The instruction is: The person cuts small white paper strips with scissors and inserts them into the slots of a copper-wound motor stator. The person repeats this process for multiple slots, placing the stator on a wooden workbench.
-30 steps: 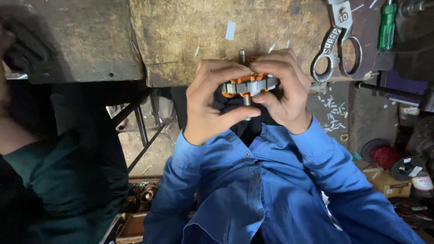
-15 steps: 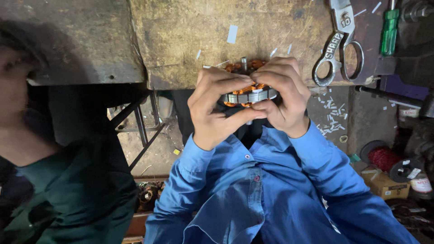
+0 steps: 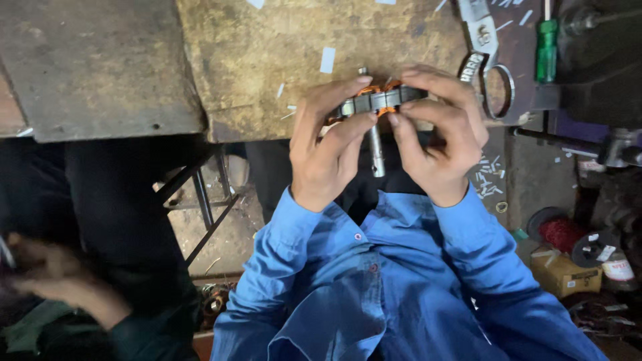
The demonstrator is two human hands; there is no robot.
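Both hands up at edge of worn wooden tabletop [image 3: 267, 60], gripping one part betw. them: small motor stator [image 3: 378, 100], grey metal ring w/ orange-copper windings showing at top & sides, steel shaft [image 3: 376, 150] running through it and pointing down toward blue shirt [image 3: 374, 294].

Left hand [image 3: 328, 154]: fingers curled closed on stator's left side, index stretched along top edge, thumb pressed under ring just beside shaft.

Right hand [image 3: 441, 134]: fingers closed on stator's right side, index & middle over top, thumb tip meeting ring from below. Thumbs of both hands near each other, shaft betw. them.

Stator held just above tabletop's near edge; contact w/ wood — can't tell.

Around: white paper scraps [image 3: 327, 59] scattered on tabletop. Up right, metal scissors [image 3: 487, 60] lying flat, loop handles toward right hand, near but apart from it. Green-handled screwdriver [image 3: 547, 40] further right, upright in view. Lower right on floor: red wire spool [image 3: 558, 230], cardboard box [image 3: 565, 274] beside it. Second grey tabletop [image 3: 93, 67] at left, dark metal frame legs [image 3: 200, 194] under it. Far lower left: another person's hand [image 3: 60, 281], blurred, dark green sleeve, well apart from stator.
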